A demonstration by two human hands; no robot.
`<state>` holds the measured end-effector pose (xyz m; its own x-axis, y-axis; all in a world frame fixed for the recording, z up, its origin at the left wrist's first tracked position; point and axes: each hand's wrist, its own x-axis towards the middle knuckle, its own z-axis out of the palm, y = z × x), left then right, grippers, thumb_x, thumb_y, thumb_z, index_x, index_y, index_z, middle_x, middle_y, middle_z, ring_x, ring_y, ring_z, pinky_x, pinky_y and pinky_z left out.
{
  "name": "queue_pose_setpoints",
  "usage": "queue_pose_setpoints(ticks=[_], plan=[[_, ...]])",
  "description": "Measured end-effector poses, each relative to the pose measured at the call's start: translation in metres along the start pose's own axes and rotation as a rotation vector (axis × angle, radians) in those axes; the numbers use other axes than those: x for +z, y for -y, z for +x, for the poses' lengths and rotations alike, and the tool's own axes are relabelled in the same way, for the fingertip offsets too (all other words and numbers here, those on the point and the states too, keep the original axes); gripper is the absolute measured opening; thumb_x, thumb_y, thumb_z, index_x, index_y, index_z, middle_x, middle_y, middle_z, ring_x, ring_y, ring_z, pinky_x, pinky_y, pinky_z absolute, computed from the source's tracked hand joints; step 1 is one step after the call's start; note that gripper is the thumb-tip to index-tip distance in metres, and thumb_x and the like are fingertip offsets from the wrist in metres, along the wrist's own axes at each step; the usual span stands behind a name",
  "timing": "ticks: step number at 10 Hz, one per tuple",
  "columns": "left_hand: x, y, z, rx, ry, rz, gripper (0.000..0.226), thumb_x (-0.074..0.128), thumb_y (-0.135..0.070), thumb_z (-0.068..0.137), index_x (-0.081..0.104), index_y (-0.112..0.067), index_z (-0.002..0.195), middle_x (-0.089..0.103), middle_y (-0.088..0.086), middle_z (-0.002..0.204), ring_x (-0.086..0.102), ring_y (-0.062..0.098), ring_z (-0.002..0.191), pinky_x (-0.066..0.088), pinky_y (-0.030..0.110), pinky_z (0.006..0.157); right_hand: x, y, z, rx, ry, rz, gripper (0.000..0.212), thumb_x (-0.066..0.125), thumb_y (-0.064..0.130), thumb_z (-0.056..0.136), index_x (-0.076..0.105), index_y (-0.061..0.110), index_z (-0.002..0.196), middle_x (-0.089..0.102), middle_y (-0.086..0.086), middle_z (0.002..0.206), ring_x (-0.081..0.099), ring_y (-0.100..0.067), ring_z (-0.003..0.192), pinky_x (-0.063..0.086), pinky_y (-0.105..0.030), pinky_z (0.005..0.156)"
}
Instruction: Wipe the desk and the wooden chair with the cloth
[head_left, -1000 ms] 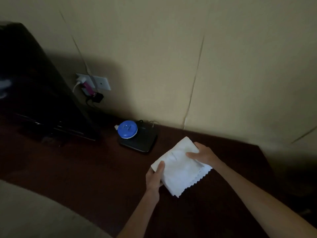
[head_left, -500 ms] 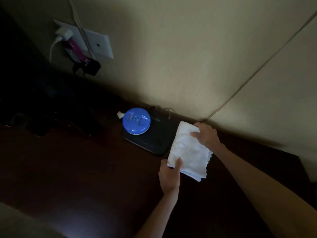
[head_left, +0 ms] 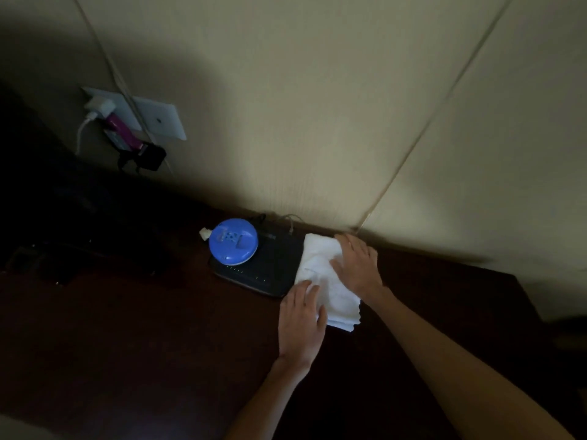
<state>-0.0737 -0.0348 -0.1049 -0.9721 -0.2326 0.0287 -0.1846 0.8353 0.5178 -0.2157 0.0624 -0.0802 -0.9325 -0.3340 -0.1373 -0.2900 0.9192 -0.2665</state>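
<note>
A white cloth [head_left: 328, 281] with a scalloped edge lies on the dark wooden desk [head_left: 143, 338], close to the wall and against a flat black device [head_left: 270, 268]. My right hand [head_left: 357, 265] lies flat on the cloth's far part, fingers spread. At the cloth's near left corner, my left hand [head_left: 301, 325] rests palm down with its fingertips on the fabric. The chair is out of view.
A round blue disc [head_left: 233, 241] sits on the black device. Wall sockets [head_left: 133, 112] at the left hold a white charger, a purple plug and a black adapter. Dark, unclear shapes fill the desk's left side. The desk's right edge [head_left: 527, 300] drops off.
Both hands carried the cloth away from me to the wall, beside the black device. They held its corners before; now they lie flat on it.
</note>
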Motion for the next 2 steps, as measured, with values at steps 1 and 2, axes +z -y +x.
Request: queue_pose_setpoints(ticks=[1, 2], plan=[[-0.017, -0.01, 0.005, 0.039, 0.078, -0.059, 0.039, 0.048, -0.027, 0.098, 0.05, -0.021, 0.136, 0.05, -0.002, 0.14, 0.048, 0.016, 0.128, 0.039, 0.029, 0.106, -0.029, -0.006, -0.029, 0.007, -0.013, 0.146, 0.051, 0.05, 0.034, 0.098, 0.034, 0.022, 0.145, 0.034, -0.002, 0.151, 0.03, -0.021, 0.139, 0.024, -0.039, 0.113], [-0.046, -0.034, -0.002, 0.048, 0.12, -0.149, 0.033, 0.052, -0.022, 0.097, 0.055, -0.019, 0.13, 0.056, -0.003, 0.131, 0.053, 0.014, 0.122, 0.041, 0.026, 0.101, -0.061, -0.024, -0.067, 0.029, -0.081, 0.318, 0.041, 0.052, 0.031, 0.097, 0.046, 0.021, 0.136, 0.047, 0.0, 0.139, 0.045, -0.02, 0.128, 0.035, -0.036, 0.105]])
